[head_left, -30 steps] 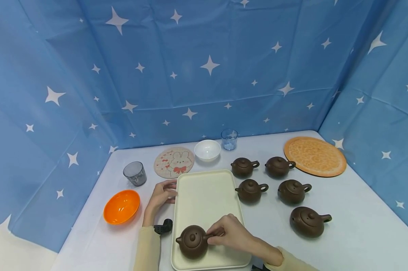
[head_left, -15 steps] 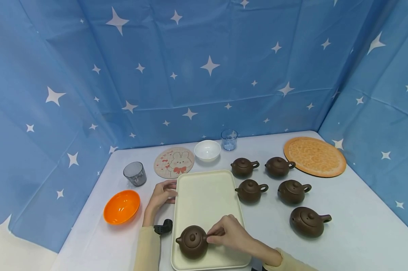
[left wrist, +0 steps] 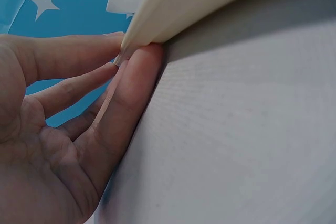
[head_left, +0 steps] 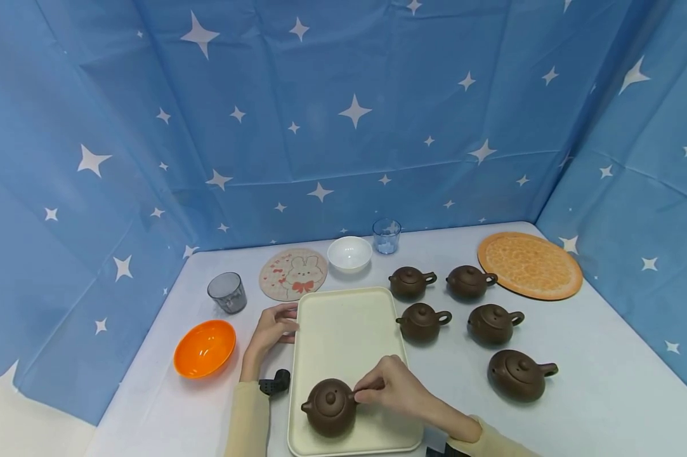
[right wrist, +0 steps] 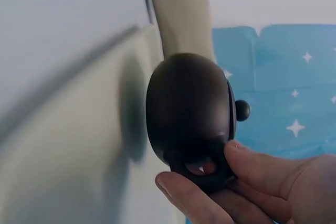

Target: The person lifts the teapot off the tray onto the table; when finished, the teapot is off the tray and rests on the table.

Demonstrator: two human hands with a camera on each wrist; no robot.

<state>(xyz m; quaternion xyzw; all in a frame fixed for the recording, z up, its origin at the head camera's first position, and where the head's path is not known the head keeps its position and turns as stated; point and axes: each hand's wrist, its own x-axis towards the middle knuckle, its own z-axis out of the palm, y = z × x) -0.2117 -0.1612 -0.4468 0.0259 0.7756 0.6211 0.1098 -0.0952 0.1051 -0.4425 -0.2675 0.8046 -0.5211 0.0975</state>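
Just above the near end of a cream tray hangs a dark brown teapot, a gap between its base and the tray surface in the right wrist view. My right hand pinches its loop handle between thumb and fingers; the spout points left and the lid is on. At the tray's left edge, my left hand holds the rim with its fingertips, one of them tucked against the underside in the left wrist view.
Right of the tray stand several similar teapots. An orange bowl and grey glass are on the left. Behind lie a rabbit mat, white bowl and blue glass. A round orange mat is far right.
The teapot has risen off the tray and shifted slightly right, together with my right hand. My left hand stays at the tray's edge.
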